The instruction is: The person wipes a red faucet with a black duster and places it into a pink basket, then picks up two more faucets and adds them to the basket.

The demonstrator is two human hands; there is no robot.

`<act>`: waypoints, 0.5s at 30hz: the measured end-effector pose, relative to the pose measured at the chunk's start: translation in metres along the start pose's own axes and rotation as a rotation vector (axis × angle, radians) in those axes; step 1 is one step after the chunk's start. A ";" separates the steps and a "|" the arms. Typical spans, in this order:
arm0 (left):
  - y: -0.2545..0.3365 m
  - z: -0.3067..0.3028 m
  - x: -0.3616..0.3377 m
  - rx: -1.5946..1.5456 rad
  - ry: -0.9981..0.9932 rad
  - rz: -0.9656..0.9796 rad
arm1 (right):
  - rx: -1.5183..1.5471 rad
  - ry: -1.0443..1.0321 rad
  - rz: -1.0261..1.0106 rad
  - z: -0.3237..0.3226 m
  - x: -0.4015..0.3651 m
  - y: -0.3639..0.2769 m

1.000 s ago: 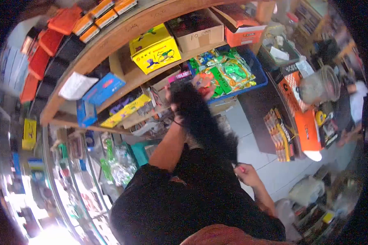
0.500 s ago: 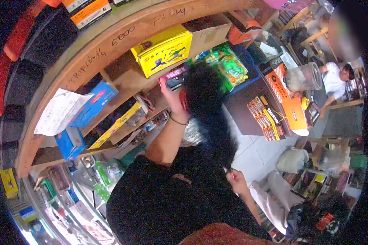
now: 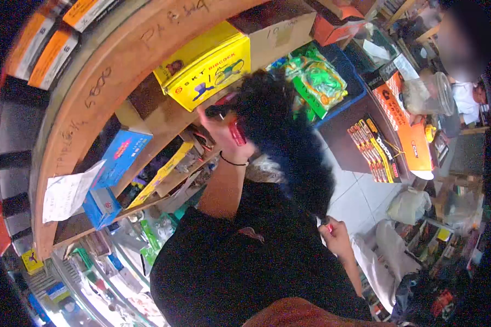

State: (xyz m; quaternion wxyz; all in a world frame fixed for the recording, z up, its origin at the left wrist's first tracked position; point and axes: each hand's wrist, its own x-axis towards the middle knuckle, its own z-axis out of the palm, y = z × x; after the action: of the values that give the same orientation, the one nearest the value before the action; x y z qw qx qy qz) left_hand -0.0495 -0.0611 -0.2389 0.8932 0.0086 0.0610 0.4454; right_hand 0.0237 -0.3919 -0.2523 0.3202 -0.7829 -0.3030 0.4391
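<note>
My left hand [image 3: 219,131], with a dark band at the wrist, is raised at the shelf, closed around a red-and-black package [image 3: 237,133]; motion blur and the duster hide part of it. Lower right, my right hand [image 3: 339,238] grips the thin end of a black fluffy duster [image 3: 289,141]; a bit of red shows at the fingers. The duster's bushy head reaches up beside my left hand, over the edge of a blue tray [image 3: 360,90] of green-labelled plastic packs [image 3: 319,82]. Just above my left hand sits a yellow bibcock box [image 3: 207,68].
A wooden shelf with handwriting [image 3: 87,103] curves along the left, holding blue boxes [image 3: 123,155] and a paper sheet [image 3: 71,191]. Right of the duster are Dextox packs [image 3: 373,150], an orange box [image 3: 414,147] and a clear jar [image 3: 428,94]. Another person [image 3: 466,101] is at far right.
My view has turned, so the shelf and boxes sit differently. My left hand and its package have shifted left toward the yellow box. My right hand still grips the duster.
</note>
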 end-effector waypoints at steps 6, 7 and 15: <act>-0.020 -0.018 0.013 -0.163 -0.176 -0.059 | -0.012 -0.024 0.014 -0.035 0.004 0.000; -0.026 -0.019 0.010 -0.228 -0.180 -0.104 | -0.026 -0.040 -0.006 -0.036 0.004 0.005; -0.029 0.000 -0.002 -0.597 -0.453 -0.075 | 0.052 -0.082 -0.062 -0.060 0.024 0.010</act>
State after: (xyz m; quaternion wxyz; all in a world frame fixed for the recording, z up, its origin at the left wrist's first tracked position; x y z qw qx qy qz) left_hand -0.0275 -0.0807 -0.2405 0.8628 -0.1561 -0.2704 0.3976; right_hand 0.0890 -0.3939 -0.2475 0.3413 -0.7459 -0.3284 0.4683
